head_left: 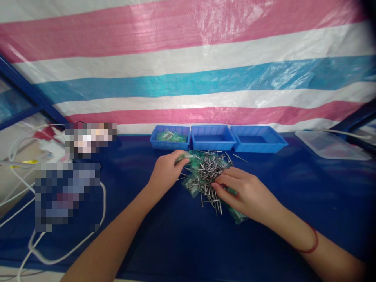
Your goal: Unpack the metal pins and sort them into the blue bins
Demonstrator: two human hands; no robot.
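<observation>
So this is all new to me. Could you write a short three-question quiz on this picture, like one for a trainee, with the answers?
1. How many blue trays stand in the row at the back of the table?
2. True or false: the red band is worn on the left arm.
3. What is the right hand touching? A, a white cable; B, a pile of metal pins; C, the striped sheet.

Key:
1. Three.
2. False; it is on the right one.
3. B.
</observation>
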